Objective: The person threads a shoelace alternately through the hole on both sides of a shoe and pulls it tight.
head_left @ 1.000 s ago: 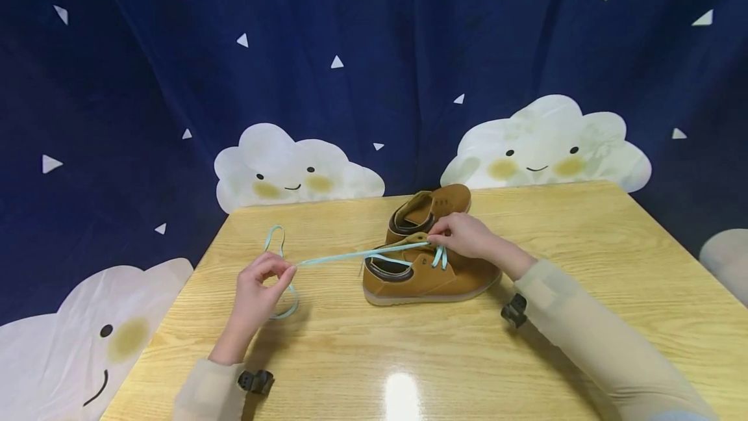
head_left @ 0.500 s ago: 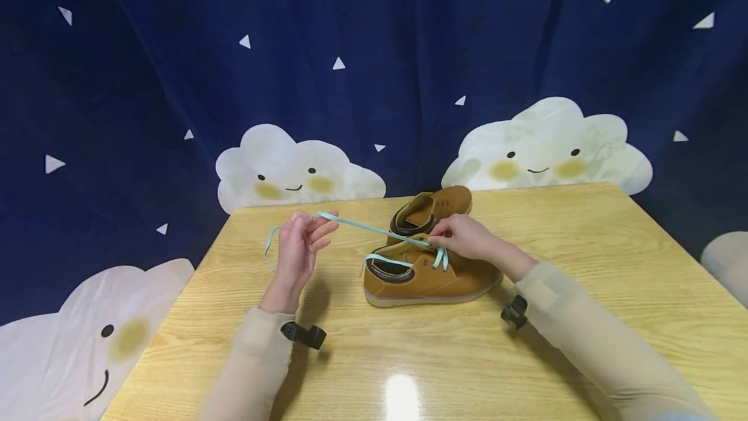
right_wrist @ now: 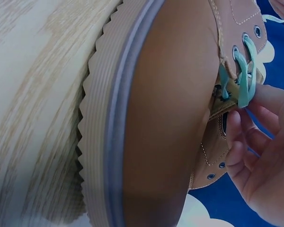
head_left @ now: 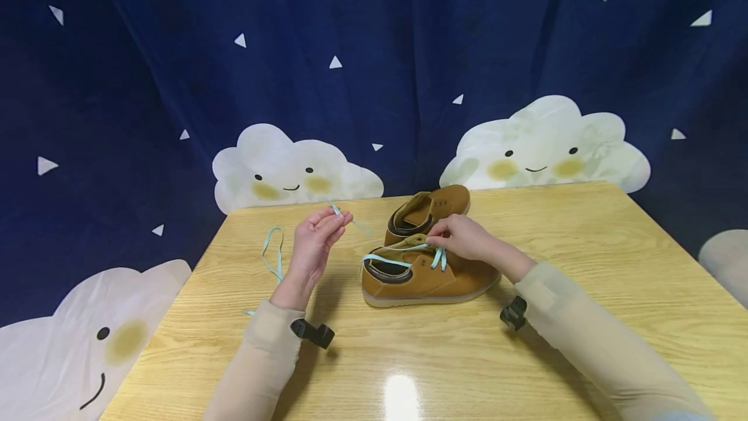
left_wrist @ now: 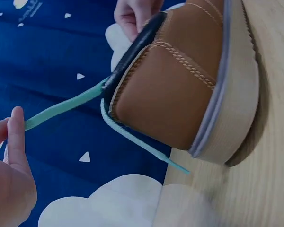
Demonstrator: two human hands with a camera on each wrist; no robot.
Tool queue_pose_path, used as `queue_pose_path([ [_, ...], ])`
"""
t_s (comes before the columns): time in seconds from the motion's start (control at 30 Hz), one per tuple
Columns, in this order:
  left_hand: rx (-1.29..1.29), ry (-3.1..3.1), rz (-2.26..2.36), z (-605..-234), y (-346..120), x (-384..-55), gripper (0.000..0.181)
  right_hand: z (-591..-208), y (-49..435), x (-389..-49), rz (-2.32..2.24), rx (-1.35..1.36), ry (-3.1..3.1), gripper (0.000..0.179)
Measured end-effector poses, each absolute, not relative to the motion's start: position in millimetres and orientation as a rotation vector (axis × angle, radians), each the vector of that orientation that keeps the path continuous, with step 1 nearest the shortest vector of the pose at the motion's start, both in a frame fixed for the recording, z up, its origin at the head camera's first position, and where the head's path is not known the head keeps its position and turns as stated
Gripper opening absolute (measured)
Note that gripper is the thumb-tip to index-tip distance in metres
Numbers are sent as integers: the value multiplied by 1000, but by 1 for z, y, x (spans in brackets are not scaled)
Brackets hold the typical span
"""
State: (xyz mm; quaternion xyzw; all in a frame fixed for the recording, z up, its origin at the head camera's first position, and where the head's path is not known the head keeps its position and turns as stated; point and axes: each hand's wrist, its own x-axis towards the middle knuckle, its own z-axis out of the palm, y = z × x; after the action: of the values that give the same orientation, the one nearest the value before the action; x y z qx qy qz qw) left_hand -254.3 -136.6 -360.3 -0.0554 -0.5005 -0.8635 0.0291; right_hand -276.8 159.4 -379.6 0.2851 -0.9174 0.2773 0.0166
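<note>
The near brown shoe (head_left: 432,288) stands on the table, a turquoise shoelace (left_wrist: 66,105) threaded through several eyelets. My left hand (head_left: 315,239), raised left of the shoe, pinches one length of this lace near its end between thumb and fingers. The length sags slightly toward the shoe. Another lace end (head_left: 388,259) hangs over the heel collar. My right hand (head_left: 461,236) is at the shoe's opening, thumb and fingertips pinching the far eyelet flap (right_wrist: 213,165) beside the lace loops (right_wrist: 245,71). Part of the flap is hidden by the fingers.
A second brown shoe (head_left: 452,200), without a lace, stands right behind the first. Another turquoise lace (head_left: 265,249) lies looped on the wooden table (head_left: 561,226), left of the left hand. A dark blue curtain (head_left: 350,5) with white clouds hangs behind the table.
My left hand has moved right, up and away from me, bringing the lace end closer to the shoe; the lace, taut before, now hangs slack. The right hand has stayed in place.
</note>
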Motion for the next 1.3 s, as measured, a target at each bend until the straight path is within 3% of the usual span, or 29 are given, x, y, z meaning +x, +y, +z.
queue_pose_path([
  [0.33, -217, -1777, -2452, -365, -133, -257, 10, -380, 161, -275, 893, 877, -2838, 16],
  [0.6, -333, -2018, -2204, -367, -132, -257, 24, -377, 170, -262, 908, 817, -2766, 20],
  [0.97, -468, -2275, -1851, -364, -124, -259, 17, -360, 168, -241, 891, 864, -2728, 12],
  [1.3, -732, -2396, -1376, -365, -116, -255, 11, -369, 163, -230, 910, 936, -2794, 12],
])
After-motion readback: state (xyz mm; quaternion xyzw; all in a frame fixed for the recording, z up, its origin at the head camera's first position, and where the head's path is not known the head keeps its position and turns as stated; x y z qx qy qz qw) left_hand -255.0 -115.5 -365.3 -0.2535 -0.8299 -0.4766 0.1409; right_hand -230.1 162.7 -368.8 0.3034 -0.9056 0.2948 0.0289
